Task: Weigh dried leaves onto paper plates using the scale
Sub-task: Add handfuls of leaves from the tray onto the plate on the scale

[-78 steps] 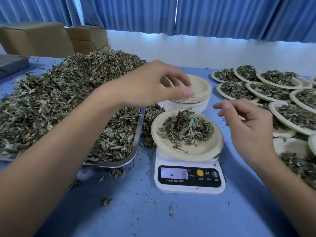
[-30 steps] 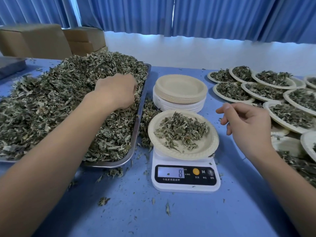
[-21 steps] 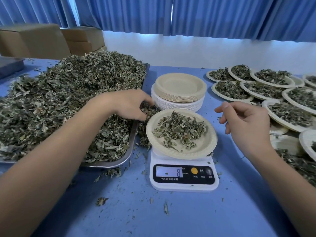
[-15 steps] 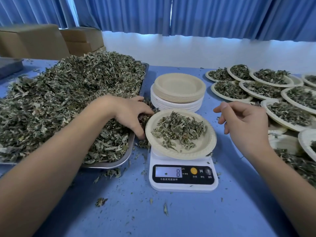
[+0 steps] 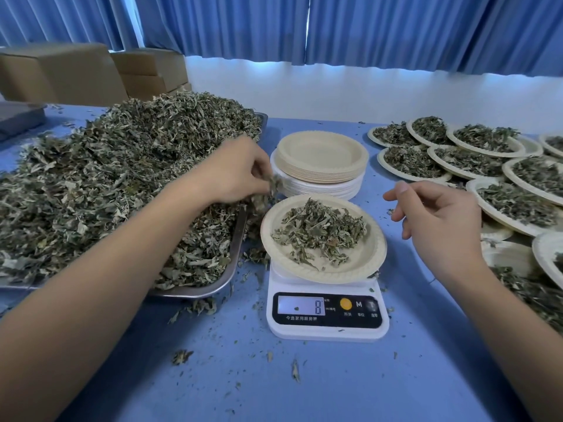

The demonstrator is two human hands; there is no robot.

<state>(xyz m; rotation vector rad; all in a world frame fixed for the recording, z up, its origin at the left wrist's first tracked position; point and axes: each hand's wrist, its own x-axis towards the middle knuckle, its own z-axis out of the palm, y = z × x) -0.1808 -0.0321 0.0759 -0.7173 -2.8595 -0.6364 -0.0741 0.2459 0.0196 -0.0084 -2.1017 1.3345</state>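
Note:
A white digital scale [image 5: 327,313] reads 8 and carries a paper plate [image 5: 359,263] with a small heap of dried leaves [image 5: 316,231]. A big mound of dried leaves [image 5: 106,178] fills a metal tray [image 5: 210,289] on the left. My left hand [image 5: 234,172] hovers by the tray's right edge, just left of the plate, and pinches a tuft of leaves in its fingertips. My right hand [image 5: 438,220] hangs to the right of the plate, fingers loosely curled, holding nothing.
A stack of empty paper plates [image 5: 321,161] stands behind the scale. Several filled plates [image 5: 475,161] crowd the right side. Cardboard boxes [image 5: 76,74] sit at the back left. Leaf crumbs litter the blue table [image 5: 304,385].
My left hand went from above the plate to the tray, dug into leaves beside the plate, and has now lifted with a pinch of them. The right hand and the reading stay the same.

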